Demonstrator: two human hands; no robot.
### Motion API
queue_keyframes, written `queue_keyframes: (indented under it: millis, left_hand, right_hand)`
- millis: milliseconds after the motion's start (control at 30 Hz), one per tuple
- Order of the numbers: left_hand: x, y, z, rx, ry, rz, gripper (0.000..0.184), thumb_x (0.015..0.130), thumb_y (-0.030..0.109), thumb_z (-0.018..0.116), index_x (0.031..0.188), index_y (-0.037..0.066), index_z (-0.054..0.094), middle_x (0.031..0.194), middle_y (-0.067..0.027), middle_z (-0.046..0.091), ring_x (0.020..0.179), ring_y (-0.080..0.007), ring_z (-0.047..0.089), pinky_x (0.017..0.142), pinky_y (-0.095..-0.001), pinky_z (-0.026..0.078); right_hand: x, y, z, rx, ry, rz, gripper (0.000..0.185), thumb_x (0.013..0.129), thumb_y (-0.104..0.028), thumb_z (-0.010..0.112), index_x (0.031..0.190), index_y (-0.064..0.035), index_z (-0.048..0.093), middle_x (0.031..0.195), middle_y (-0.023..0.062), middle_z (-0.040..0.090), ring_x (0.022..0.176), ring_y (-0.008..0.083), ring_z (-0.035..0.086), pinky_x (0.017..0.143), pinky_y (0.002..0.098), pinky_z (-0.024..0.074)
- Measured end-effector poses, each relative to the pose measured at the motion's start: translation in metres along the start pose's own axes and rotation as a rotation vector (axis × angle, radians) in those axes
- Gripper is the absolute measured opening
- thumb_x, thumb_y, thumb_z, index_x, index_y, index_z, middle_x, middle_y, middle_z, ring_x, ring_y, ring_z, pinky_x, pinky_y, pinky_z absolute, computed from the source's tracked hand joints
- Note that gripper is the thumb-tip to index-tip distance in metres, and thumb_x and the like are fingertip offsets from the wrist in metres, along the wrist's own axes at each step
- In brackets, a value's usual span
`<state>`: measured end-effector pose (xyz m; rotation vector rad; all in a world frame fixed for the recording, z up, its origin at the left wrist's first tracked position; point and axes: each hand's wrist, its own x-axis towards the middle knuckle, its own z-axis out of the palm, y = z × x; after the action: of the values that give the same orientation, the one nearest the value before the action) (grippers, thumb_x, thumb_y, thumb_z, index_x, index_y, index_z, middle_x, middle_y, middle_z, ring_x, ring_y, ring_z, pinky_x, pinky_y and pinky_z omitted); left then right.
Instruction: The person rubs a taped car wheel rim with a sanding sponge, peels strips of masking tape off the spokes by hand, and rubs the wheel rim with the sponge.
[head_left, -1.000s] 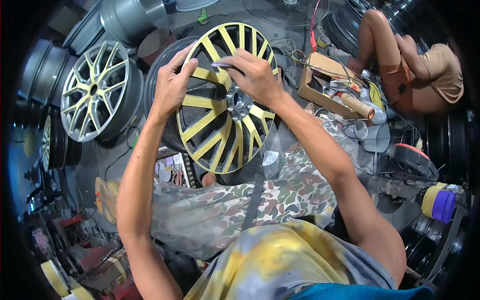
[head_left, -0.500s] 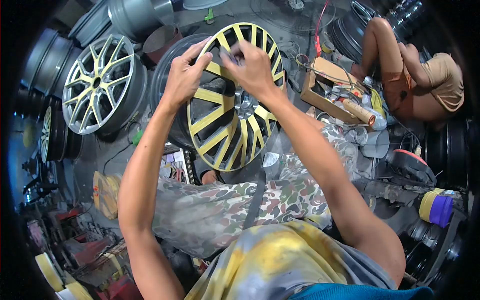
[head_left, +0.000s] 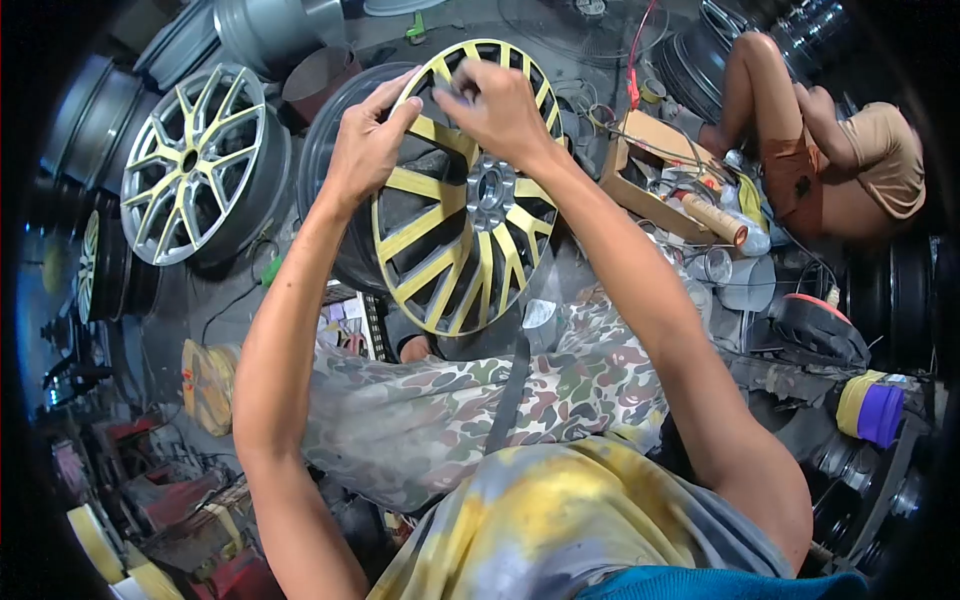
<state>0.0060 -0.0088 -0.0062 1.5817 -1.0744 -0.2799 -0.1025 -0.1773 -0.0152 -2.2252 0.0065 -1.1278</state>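
– Starting closest in?
– Begins with a shirt [head_left: 540,500], then camouflage trousers [head_left: 430,400].
– And with the left hand [head_left: 372,138]?
– Grips the wheel [head_left: 490,190] by its upper-left edge, thumb towards the spokes.
– With the right hand [head_left: 497,112]?
– Bends over the upper spokes, fingers blurred; cannot tell whether closed on anything.
– Placed where, that wheel?
– Stands tilted just beyond the trousers, yellow along the spokes, in front of a dark rim [head_left: 352,242].
– Farther out?
– Has a cluttered box [head_left: 650,212] on the right, a silver wheel [head_left: 190,160] on the left, and past the box, a person [head_left: 795,185], knee raised.
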Motion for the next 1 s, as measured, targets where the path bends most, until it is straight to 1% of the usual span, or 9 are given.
queue_keyframes:
  millis: [167, 333, 467, 533, 600, 800, 867, 933, 1000]
  left_hand:
    - [0.001, 0.004, -0.004, 0.064, -0.003, 0.011, 0.039, 0.100, 0.015, 0.061, 0.137, 0.000, 0.062, 0.133, -0.0120, 0.068, 0.121, -0.0170, 0.061, 0.106, -0.0303, 0.043]
    - [0.002, 0.003, -0.001, 0.072, -0.007, 0.025, 0.039, 0.100, 0.016, 0.061, 0.136, 0.000, 0.063, 0.133, -0.0127, 0.068, 0.121, -0.0169, 0.061, 0.106, -0.0303, 0.043]
    - [0.000, 0.006, -0.006, 0.112, -0.005, 0.044, 0.039, 0.101, 0.015, 0.059, 0.137, 0.000, 0.062, 0.134, -0.0118, 0.068, 0.121, -0.0175, 0.061, 0.107, -0.0305, 0.043]
    - [-0.008, 0.004, -0.007, 0.088, -0.011, 0.025, 0.040, 0.101, 0.014, 0.059, 0.138, -0.001, 0.062, 0.133, -0.0116, 0.068, 0.121, -0.0177, 0.061, 0.108, -0.0308, 0.042]
    - [-0.007, 0.005, -0.012, 0.062, -0.009, -0.014, 0.040, 0.101, 0.014, 0.058, 0.138, -0.001, 0.061, 0.134, -0.0113, 0.067, 0.121, -0.0182, 0.061, 0.109, -0.0314, 0.042]
    - [-0.010, 0.012, -0.011, 0.072, -0.007, 0.026, 0.042, 0.101, 0.014, 0.057, 0.139, -0.001, 0.060, 0.133, -0.0117, 0.067, 0.122, -0.0182, 0.060, 0.109, -0.0316, 0.041]
    - [-0.011, 0.013, -0.011, 0.075, -0.012, 0.029, 0.042, 0.101, 0.014, 0.058, 0.139, -0.002, 0.060, 0.134, -0.0123, 0.067, 0.122, -0.0186, 0.060, 0.109, -0.0317, 0.041]
    - [-0.011, 0.011, -0.010, 0.079, -0.008, 0.040, 0.041, 0.101, 0.014, 0.058, 0.139, -0.001, 0.060, 0.134, -0.0124, 0.067, 0.122, -0.0188, 0.060, 0.109, -0.0317, 0.042]
    - [-0.012, 0.010, -0.009, 0.078, -0.005, 0.047, 0.041, 0.101, 0.015, 0.058, 0.139, -0.001, 0.060, 0.135, -0.0125, 0.067, 0.122, -0.0190, 0.060, 0.109, -0.0317, 0.042]
  right_hand:
    - [-0.023, 0.008, -0.001, 0.008, -0.153, 0.217, 0.030, 0.085, -0.023, 0.079, 0.081, 0.0034, 0.064, 0.068, 0.0158, 0.064, 0.059, 0.0265, 0.062, 0.058, 0.0363, 0.0481]
    - [0.008, 0.004, -0.008, -0.026, -0.109, 0.032, 0.031, 0.086, -0.025, 0.078, 0.083, 0.0026, 0.064, 0.069, 0.0171, 0.063, 0.062, 0.0302, 0.062, 0.060, 0.0385, 0.0485]
    - [-0.014, 0.020, -0.038, -0.127, -0.358, 0.068, 0.030, 0.084, -0.026, 0.077, 0.084, 0.0019, 0.068, 0.074, 0.0215, 0.069, 0.069, 0.0380, 0.070, 0.065, 0.0429, 0.0530]
    - [-0.021, 0.051, -0.066, -0.130, -0.266, 0.177, 0.032, 0.084, -0.029, 0.078, 0.085, 0.0023, 0.069, 0.074, 0.0211, 0.070, 0.069, 0.0340, 0.071, 0.064, 0.0419, 0.0532]
    - [-0.019, 0.060, -0.082, -0.127, -0.161, 0.335, 0.037, 0.089, -0.031, 0.078, 0.084, 0.0039, 0.066, 0.071, 0.0131, 0.068, 0.067, 0.0145, 0.064, 0.063, 0.0332, 0.0497]
    - [-0.004, 0.064, -0.042, -0.001, -0.109, 0.455, 0.039, 0.088, -0.036, 0.076, 0.091, 0.0024, 0.070, 0.071, 0.0120, 0.067, 0.065, 0.0180, 0.065, 0.064, 0.0323, 0.0502]
    - [-0.003, 0.073, -0.028, -0.122, -0.143, 0.334, 0.044, 0.082, -0.038, 0.078, 0.093, 0.0044, 0.072, 0.079, 0.0212, 0.071, 0.069, 0.0335, 0.072, 0.068, 0.0395, 0.0549]
    - [0.009, 0.085, -0.020, -0.116, -0.173, 0.384, 0.041, 0.080, -0.035, 0.077, 0.091, 0.0036, 0.072, 0.078, 0.0211, 0.071, 0.070, 0.0338, 0.072, 0.068, 0.0398, 0.0550]
    - [0.022, 0.096, -0.014, -0.139, 0.061, 0.251, 0.040, 0.079, -0.036, 0.077, 0.090, 0.0025, 0.073, 0.075, 0.0208, 0.071, 0.069, 0.0338, 0.071, 0.067, 0.0408, 0.0549]
